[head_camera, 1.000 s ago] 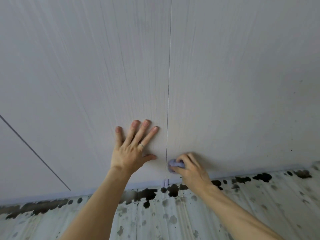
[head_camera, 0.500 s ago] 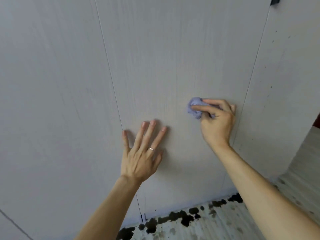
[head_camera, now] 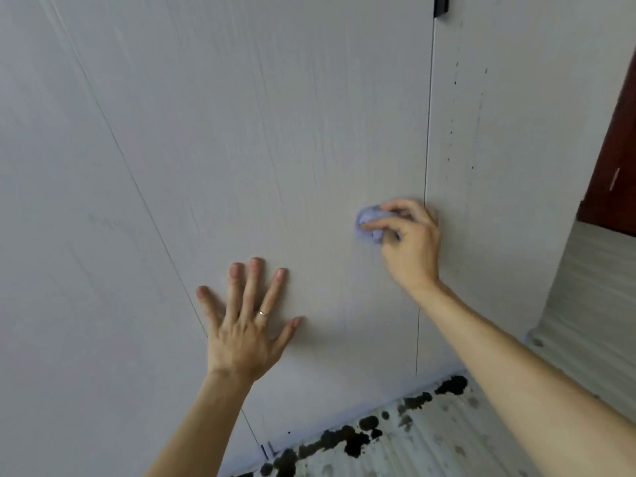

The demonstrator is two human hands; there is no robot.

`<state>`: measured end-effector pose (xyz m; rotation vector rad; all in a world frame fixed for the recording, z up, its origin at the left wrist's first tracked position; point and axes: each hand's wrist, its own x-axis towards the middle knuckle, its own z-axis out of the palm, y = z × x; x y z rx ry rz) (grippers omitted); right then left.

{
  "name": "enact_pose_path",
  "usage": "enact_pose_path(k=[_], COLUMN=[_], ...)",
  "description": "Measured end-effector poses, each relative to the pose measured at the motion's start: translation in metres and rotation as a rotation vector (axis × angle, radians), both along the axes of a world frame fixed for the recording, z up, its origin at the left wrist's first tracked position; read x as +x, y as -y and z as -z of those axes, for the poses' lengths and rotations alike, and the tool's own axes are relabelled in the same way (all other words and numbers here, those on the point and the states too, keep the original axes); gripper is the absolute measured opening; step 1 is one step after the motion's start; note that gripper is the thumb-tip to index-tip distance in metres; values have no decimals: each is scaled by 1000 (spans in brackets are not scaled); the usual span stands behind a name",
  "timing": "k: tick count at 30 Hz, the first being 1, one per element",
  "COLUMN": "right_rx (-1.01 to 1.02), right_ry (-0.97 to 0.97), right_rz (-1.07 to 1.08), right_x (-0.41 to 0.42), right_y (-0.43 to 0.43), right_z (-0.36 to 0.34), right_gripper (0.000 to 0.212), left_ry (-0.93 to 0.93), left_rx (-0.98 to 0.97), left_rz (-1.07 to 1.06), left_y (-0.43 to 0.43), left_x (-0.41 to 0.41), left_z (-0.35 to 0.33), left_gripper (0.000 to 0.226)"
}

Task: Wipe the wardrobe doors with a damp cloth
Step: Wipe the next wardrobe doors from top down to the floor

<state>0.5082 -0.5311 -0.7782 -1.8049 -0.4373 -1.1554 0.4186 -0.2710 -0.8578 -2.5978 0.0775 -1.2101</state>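
A pale grey wardrobe door (head_camera: 275, 132) with faint vertical grain fills most of the view. My right hand (head_camera: 411, 242) is shut on a bunched lilac cloth (head_camera: 366, 223) and presses it against this door close to its right edge seam. My left hand (head_camera: 246, 321) lies flat on the same door lower down, fingers spread, a ring on one finger. A second door (head_camera: 69, 235) lies to the left beyond a thin seam.
A side panel (head_camera: 499, 166) with rows of small holes stands right of the seam. A black hinge piece (head_camera: 441, 5) sits at the top. Below is a pale floor (head_camera: 413, 442) with dark blotches along the wardrobe base. A dark red-brown surface (head_camera: 616, 166) shows at far right.
The right hand with the cloth rose from the bottom of the door by the centre seam up and across to its right edge. The view swung right. The left hand stayed flat.
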Motion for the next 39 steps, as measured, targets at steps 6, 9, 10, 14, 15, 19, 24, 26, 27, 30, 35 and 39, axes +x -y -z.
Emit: enact_pose_path(k=[6, 9, 10, 14, 15, 19, 24, 26, 27, 30, 35, 39], right_rx=[224, 306, 320, 325, 337, 335, 351, 364, 381, 416, 468, 566], right_ry=[64, -56, -121, -281, -289, -143, 24, 22, -12, -333, -766, -562], right_rz=[106, 136, 152, 205, 202, 98, 48, 77, 94, 124, 36, 66], right_x=[24, 26, 24, 10, 8, 6, 22, 19, 17, 6, -24, -10], right_y=[19, 16, 16, 10, 11, 13, 11, 9, 8, 15, 20, 10], right_z=[-7, 74, 102, 141, 134, 81, 34, 65, 90, 180, 249, 200], right_gripper=[47, 37, 37, 42, 41, 42, 44, 42, 40, 39, 35, 26], left_ry=[-8, -12, -16, -95, -105, -96, -30, -9, -3, -3, 14, -6], left_rx=[-162, -184, -111, 252, 228, 191, 202, 201, 198, 203, 197, 147], left_rz=[-10, 2, 39, 140, 129, 94, 129, 126, 127, 122, 101, 124], left_y=[30, 45, 49, 63, 69, 79, 75, 76, 76, 73, 71, 72], left_x=[7, 10, 11, 20, 24, 33, 45, 48, 50, 52, 53, 55], left_z=[8, 12, 12, -3, -9, -13, -1, 1, 2, 5, 11, 14], left_gripper=[98, 105, 104, 119, 121, 128, 123, 123, 124, 124, 122, 124])
